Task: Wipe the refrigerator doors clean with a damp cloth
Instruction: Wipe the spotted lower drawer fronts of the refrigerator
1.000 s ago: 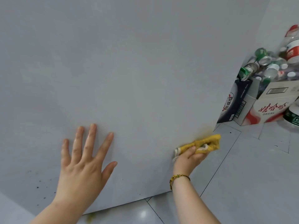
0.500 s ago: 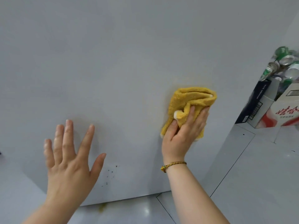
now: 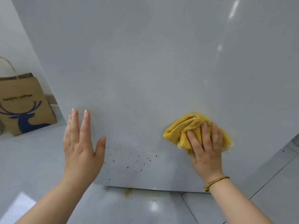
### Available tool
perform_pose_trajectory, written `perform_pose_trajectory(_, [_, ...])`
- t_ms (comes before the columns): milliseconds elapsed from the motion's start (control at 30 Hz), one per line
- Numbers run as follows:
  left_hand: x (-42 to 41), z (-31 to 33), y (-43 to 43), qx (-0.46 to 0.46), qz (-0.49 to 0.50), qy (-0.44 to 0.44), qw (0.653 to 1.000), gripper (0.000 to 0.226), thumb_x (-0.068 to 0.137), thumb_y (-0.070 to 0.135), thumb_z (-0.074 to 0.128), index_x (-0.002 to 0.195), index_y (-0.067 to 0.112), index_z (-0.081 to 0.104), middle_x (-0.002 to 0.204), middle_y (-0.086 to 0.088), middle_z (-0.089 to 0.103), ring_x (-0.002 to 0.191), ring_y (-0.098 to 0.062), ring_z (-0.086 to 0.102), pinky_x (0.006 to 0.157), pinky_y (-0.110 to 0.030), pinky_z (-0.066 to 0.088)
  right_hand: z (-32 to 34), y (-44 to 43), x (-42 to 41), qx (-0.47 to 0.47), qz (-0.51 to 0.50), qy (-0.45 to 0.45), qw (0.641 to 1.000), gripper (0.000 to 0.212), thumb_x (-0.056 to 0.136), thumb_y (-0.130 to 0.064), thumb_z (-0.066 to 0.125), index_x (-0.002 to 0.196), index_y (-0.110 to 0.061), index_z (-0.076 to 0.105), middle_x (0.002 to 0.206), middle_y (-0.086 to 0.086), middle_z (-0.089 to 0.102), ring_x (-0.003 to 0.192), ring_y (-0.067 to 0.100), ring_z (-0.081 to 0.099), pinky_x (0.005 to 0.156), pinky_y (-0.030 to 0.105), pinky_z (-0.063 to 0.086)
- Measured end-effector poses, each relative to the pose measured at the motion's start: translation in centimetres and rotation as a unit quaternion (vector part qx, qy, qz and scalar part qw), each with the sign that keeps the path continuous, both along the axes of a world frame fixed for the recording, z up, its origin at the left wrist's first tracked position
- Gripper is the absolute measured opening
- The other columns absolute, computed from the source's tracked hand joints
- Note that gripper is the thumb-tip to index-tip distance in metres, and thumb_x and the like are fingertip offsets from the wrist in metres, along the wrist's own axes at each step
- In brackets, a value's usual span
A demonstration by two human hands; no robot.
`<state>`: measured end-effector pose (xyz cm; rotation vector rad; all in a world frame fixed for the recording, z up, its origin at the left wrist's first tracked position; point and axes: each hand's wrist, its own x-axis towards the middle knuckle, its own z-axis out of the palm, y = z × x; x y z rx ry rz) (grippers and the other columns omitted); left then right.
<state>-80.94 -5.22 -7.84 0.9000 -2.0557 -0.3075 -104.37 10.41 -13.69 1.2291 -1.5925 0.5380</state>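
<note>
The grey fridge door [image 3: 145, 70] fills my view, my right hand [image 3: 205, 152] pressing the yellow cloth [image 3: 182, 130] flat at four o'clock, fingers spread, my left hand [image 3: 80, 147] straight-fingered at eight, and brown specks [image 3: 129, 160] at six not yet wiped.

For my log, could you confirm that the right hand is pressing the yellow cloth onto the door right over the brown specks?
Not quite: the head view shows the right hand pressing the cloth onto the door, but the specks lie uncovered, lower and to its left.
</note>
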Motion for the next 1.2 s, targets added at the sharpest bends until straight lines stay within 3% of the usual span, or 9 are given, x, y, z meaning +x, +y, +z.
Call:
perform_pose_trajectory(167, [2.2,0.0,-2.5,0.173,-0.029,0.077,0.981,0.058,0.095,0.011,0.039,0.144,0.023,0.01,0.141,0.023,0.004,0.13,0.008,0.003,0.111,-0.019,0.005,6.6,-6.7,4.4,-0.073,0.019,0.036,0.996,0.049,0.086,-0.018,0.049,0.132,-0.03,0.037,0.157,-0.004,-0.001,0.144,0.02,-0.001,0.117,0.041,0.006])
perform_pose_trajectory(333, [4.3,0.8,-3.5,0.308,-0.145,0.232,0.911,0.04,0.097,0.017,0.036,0.123,0.045,0.026,0.134,0.026,0.034,0.117,0.02,0.033,0.088,0.005,0.028,3.3,-14.2,11.9,-0.058,0.051,-0.001,0.997,0.039,0.096,-0.014,0.03,0.128,-0.032,0.041,0.147,0.001,0.017,0.144,0.021,-0.005,0.117,0.041,0.002])
perform_pose_trajectory(533, [5.4,0.0,-5.0,0.309,-0.206,0.202,0.906,0.044,0.076,0.038,0.041,0.116,0.052,0.03,0.132,0.032,0.034,0.117,0.027,0.03,0.094,0.005,0.026,-4.6,-16.6,15.3,0.037,0.032,0.018,0.999,0.045,0.095,-0.01,0.015,0.13,-0.029,0.034,0.155,0.001,-0.015,0.143,0.025,-0.011,0.117,0.041,-0.006])
perform_pose_trajectory(633, [5.5,-0.5,-5.0,0.303,-0.208,0.203,0.908,0.043,0.077,0.034,0.039,0.115,0.054,0.029,0.135,0.031,0.031,0.126,0.02,0.025,0.1,0.001,0.022,-7.3,-17.3,16.1,0.114,0.043,0.064,0.99,0.051,0.094,-0.006,0.009,0.13,-0.027,0.038,0.151,-0.001,0.014,0.143,0.026,-0.01,0.117,0.039,-0.005])
perform_pose_trajectory(800, [6.2,-0.3,-5.7,0.3,-0.226,0.193,0.906,0.041,0.078,0.032,0.035,0.112,0.055,0.031,0.124,0.042,0.034,0.117,0.028,0.029,0.092,0.007,0.026,-9.9,-16.7,15.7,0.243,0.058,0.171,0.953,0.055,0.084,-0.006,0.025,0.12,-0.026,0.061,0.137,-0.011,0.048,0.142,0.033,0.005,0.117,0.039,-0.009])
perform_pose_trajectory(867, [6.5,-0.2,-5.9,0.303,-0.233,0.195,0.903,0.041,0.078,0.031,0.035,0.114,0.052,0.032,0.123,0.042,0.033,0.112,0.033,0.028,0.088,0.009,0.025,-8.3,-16.3,15.5,0.225,0.06,0.165,0.958,0.056,0.085,-0.004,0.023,0.115,-0.027,0.065,0.133,-0.012,0.053,0.133,0.023,0.026,0.117,0.039,-0.008])
perform_pose_trajectory(1000, [6.4,-0.4,-6.0,0.289,-0.237,0.181,0.91,0.04,0.079,0.032,0.034,0.114,0.052,0.03,0.125,0.041,0.029,0.121,0.027,0.022,0.096,0.007,0.019,-1.7,-16.1,15.5,0.086,0.102,0.045,0.99,0.051,0.096,-0.005,0.009,0.125,-0.022,0.047,0.14,-0.008,0.042,0.141,0.025,0.014,0.115,0.038,-0.001])
perform_pose_trajectory(1100, [6.3,-0.4,-6.6,0.271,-0.22,0.184,0.919,0.037,0.08,0.035,0.035,0.113,0.053,0.031,0.127,0.039,0.03,0.134,0.013,0.013,0.106,-0.004,0.015,1.6,-17.1,15.6,0.01,0.121,0.016,0.992,0.04,0.098,-0.007,0.02,0.124,-0.02,0.047,0.137,-0.004,0.044,0.133,0.028,0.029,0.113,0.04,0.007])
perform_pose_trajectory(1200, [6.6,-0.6,-7.0,0.251,-0.213,0.164,0.93,0.038,0.08,0.039,0.036,0.114,0.055,0.03,0.121,0.05,0.027,0.129,0.023,0.008,0.104,-0.002,0.012,-0.4,-17.7,15.6,0.019,0.084,0.05,0.995,0.043,0.095,-0.007,0.022,0.131,-0.023,0.039,0.146,-0.001,0.03,0.144,0.023,0.0,0.115,0.04,0.0])
